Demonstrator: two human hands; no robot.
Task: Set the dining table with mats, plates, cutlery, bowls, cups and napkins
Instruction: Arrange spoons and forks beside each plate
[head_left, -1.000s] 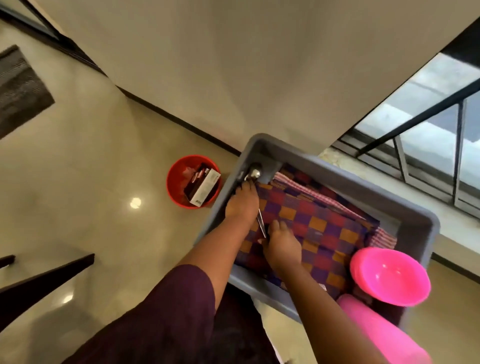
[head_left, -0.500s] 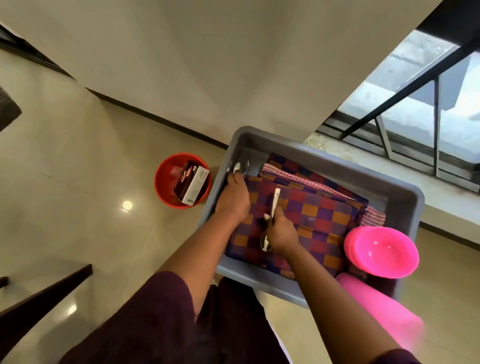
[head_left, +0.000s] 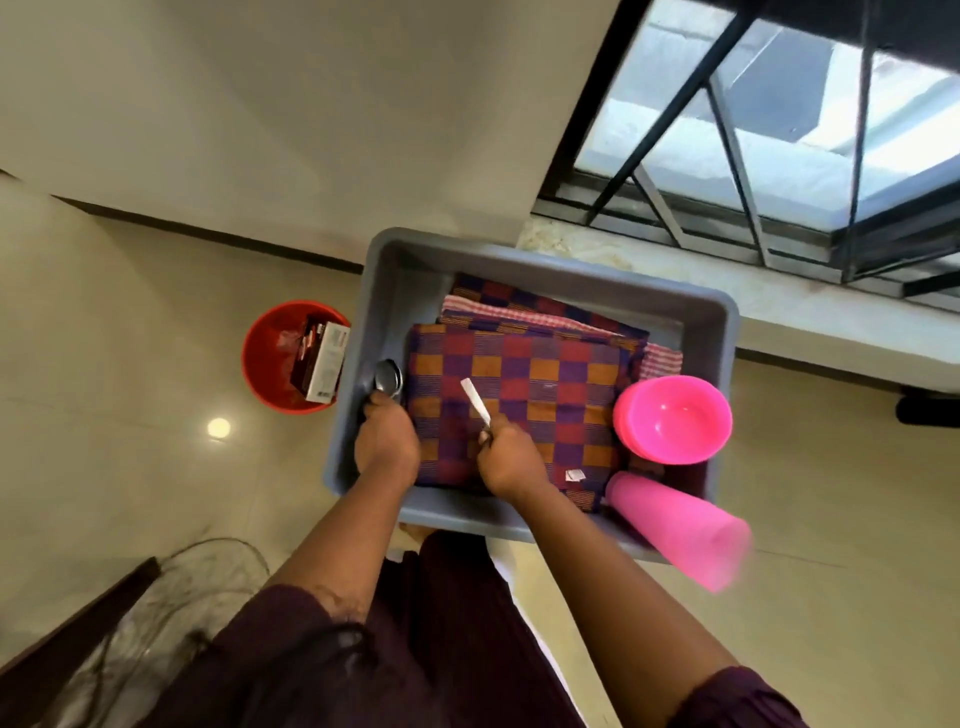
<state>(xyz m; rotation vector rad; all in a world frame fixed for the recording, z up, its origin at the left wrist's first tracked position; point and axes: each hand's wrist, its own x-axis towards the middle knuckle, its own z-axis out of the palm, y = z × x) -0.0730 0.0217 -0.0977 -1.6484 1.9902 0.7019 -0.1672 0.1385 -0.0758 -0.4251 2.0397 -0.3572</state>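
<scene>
A grey plastic tub (head_left: 571, 270) stands before me, filled with folded checked mats (head_left: 524, 379) in purple, red and orange. My left hand (head_left: 387, 447) reaches into the tub's left side and grips spoons (head_left: 388, 383) whose metal bowls stick out past my fingers. Over the top mat my right hand (head_left: 511, 457) grips a piece of cutlery (head_left: 477, 401); its pale handle points up and away. Stacked pink bowls (head_left: 674, 418) sit in the tub's right corner, with stacked pink cups (head_left: 680, 525) lying on their side just below them.
A red bucket (head_left: 265, 358) holding a small carton (head_left: 319, 366) stands on the glossy floor left of the tub. A wall lies beyond, and a barred window (head_left: 779, 130) at the upper right. A dark furniture edge (head_left: 78, 608) and cables show at the lower left.
My right hand has turned the piece of cutlery so its handle points up-left. My left hand has slid down the tub's left side with the spoons. The view has shifted right.
</scene>
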